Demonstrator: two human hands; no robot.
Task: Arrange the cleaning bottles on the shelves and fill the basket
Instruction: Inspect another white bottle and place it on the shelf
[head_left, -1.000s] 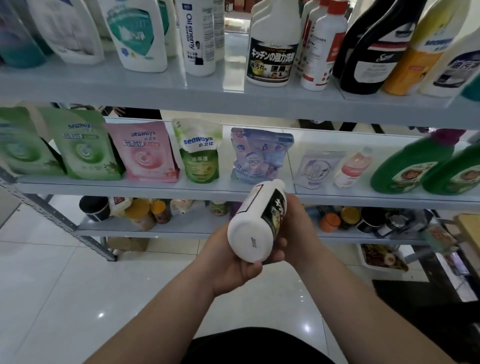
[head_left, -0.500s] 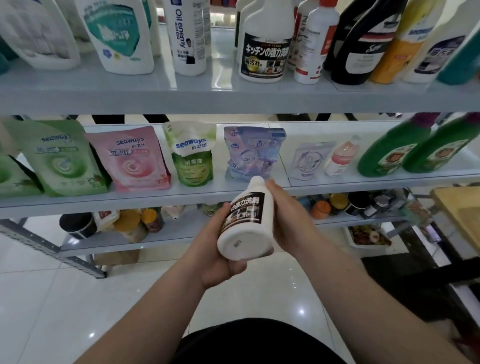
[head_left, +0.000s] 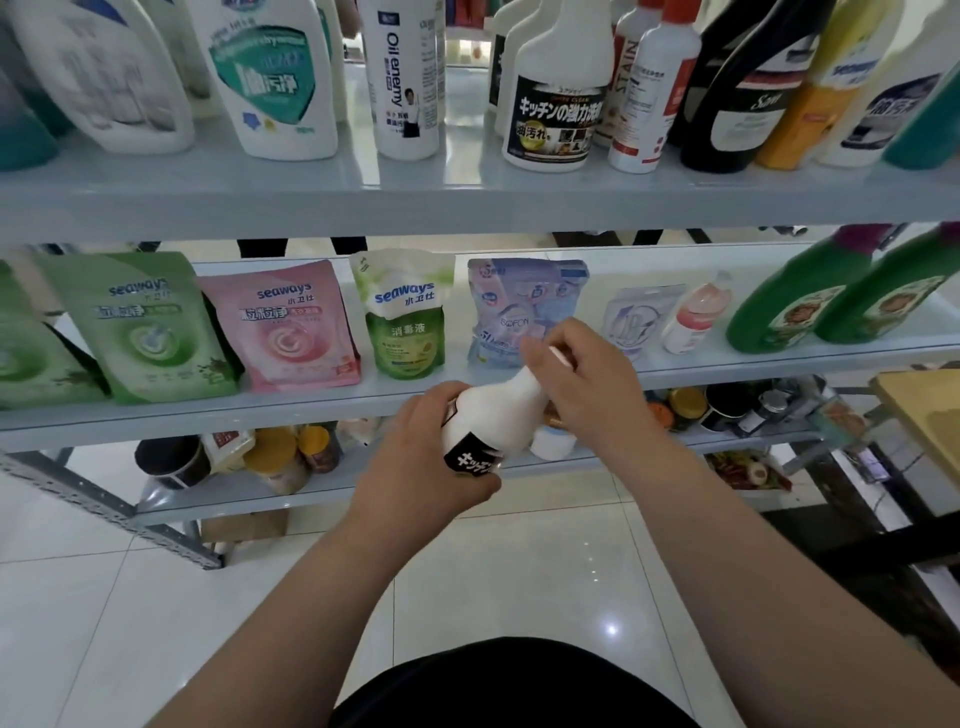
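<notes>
I hold a white cleaning bottle (head_left: 498, 421) with a black label in front of the middle shelf (head_left: 311, 410), tilted with its neck up and to the right. My left hand (head_left: 431, 457) wraps around its lower body. My right hand (head_left: 582, 384) pinches the bottle's neck and top. A matching white bottle with a black label (head_left: 558, 88) stands on the top shelf (head_left: 467, 202), with a gap to its left. No basket is in view.
Other bottles crowd the top shelf, among them a tall white one (head_left: 408, 78). Green and pink refill pouches (head_left: 283, 327), a blue pouch and green bottles (head_left: 852, 296) line the middle shelf. Jars sit on the bottom shelf. A wooden surface (head_left: 924, 415) juts in at right.
The bottle has turned from base-toward-me to neck-up. My right hand moved from its side to the neck, and my left hand slid around its lower body. The view shifted slightly.
</notes>
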